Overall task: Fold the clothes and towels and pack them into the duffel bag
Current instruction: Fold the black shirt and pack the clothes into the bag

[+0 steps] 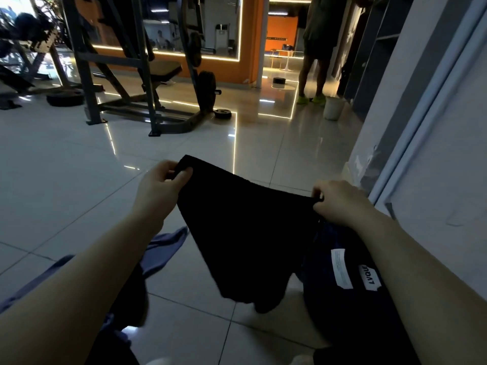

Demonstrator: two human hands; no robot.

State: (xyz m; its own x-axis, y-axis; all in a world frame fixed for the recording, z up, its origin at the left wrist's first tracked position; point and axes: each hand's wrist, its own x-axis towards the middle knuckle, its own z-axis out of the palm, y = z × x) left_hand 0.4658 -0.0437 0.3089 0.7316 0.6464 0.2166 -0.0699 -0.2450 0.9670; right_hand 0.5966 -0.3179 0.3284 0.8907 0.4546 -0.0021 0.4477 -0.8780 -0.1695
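Pinched between thumb and fingers, the black towel (245, 233) hung from its two top corners, my left hand (160, 184) gripping the far-left corner and my right hand (340, 201) gripping the near-right one, so the cloth drooped above the tiled floor (66, 167). Below my right forearm sat the dark duffel bag (342, 306) on the floor beside the wall (432, 180), its white labels facing up, the towel's lower edge hanging just beside it. Under my left forearm, a blue garment (160, 251) lay crumpled on the tiles.
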